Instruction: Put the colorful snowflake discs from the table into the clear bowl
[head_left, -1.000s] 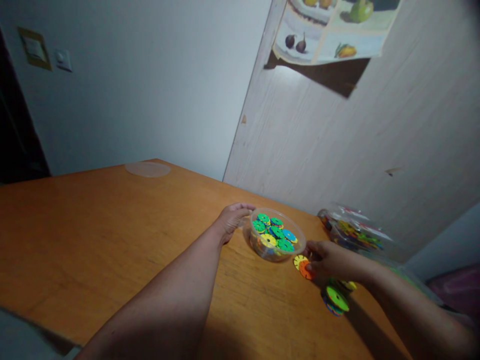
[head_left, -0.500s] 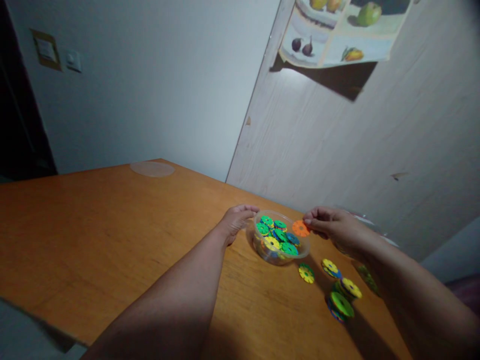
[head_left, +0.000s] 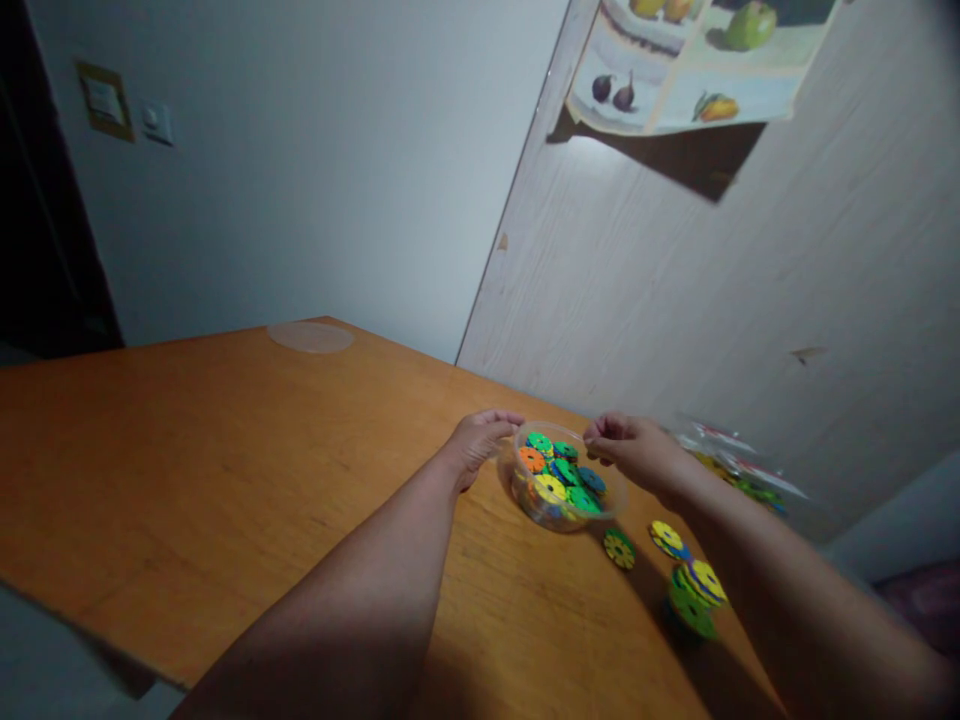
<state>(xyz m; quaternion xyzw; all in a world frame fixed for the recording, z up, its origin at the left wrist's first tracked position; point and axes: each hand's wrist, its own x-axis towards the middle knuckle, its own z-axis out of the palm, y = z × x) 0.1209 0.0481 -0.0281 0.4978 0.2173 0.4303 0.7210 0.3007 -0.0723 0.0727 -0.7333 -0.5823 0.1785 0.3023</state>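
Head view: one camera, looking forward and down along both forearms.
Tabletop (head_left: pixel 187 450): orange-brown wood, set into a corner between a pale wall and a whitewashed panel.
Clear bowl (head_left: pixel 615 497): small, round, transparent, upright near the far edge, between the two hands.
Discs in bowl (head_left: pixel 559 475): flat notched plastic discs in green, blue and yellow, heaped loosely; an orange disc (head_left: pixel 532 460) lies on top at the left side.
Left hand (head_left: pixel 480 440): fingers curled against the bowl's left rim, touching it and steadying it; nothing else held.
Right hand (head_left: pixel 634 450): poised over the bowl's right rim, fingertips drawn together; no disc shows between them, though whether they pinch something small cannot be told.
Loose discs (head_left: pixel 679 565): a yellow-green one just beside the bowl, a yellow-blue one near it, and a small stack of yellow and green further right, all on the tabletop under the right forearm.
Plastic bag (head_left: pixel 739 470): clear, lying at the far right edge, with more coloured discs inside.
Round lid (head_left: pixel 310 337): translucent, lying flat, well apart at the far left corner.
Fruit poster (head_left: pixel 697 60): hanging on the panel above.
Progress, judged: bowl roughly half filled; several loose discs and the bag's contents remain outside; lid off.
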